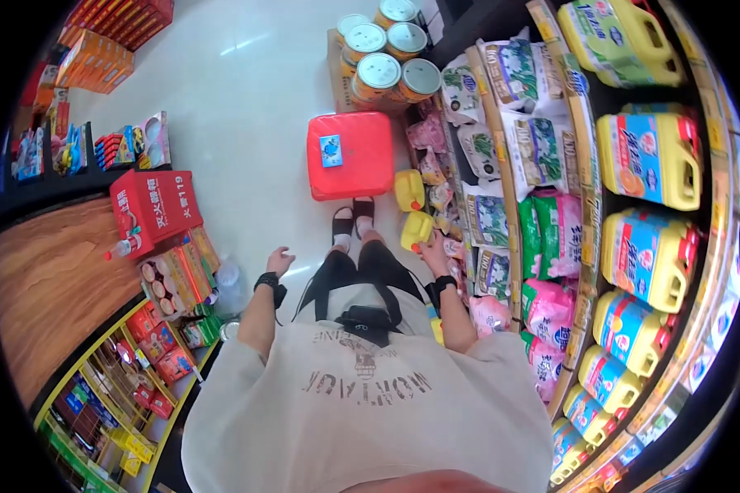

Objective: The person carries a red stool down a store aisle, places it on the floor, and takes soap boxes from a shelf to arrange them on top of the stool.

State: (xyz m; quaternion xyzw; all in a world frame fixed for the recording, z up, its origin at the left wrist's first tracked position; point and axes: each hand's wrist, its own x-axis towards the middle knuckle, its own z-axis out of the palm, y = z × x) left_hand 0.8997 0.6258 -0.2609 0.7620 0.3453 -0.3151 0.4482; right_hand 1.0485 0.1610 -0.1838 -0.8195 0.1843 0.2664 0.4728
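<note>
My left hand [280,261] hangs at my left side above the floor, fingers loosely bent and apart, holding nothing. On the other side, my right hand [432,250] is beside the lower shelf, with its fingers parted. Its fingertips are close to the red cap of a yellow jug [418,228]; whether they touch is unclear. A second yellow jug [409,191] stands just beyond. Ahead of my feet is a red square stool [350,174] with a small blue packet [330,151] on it.
Orange tins with pale lids [378,71] stand behind the stool. Shelves on the right hold bagged goods [538,152] and large yellow jugs [648,160]. At left are a red box [156,205], a wooden counter [66,287] and a goods rack [99,404].
</note>
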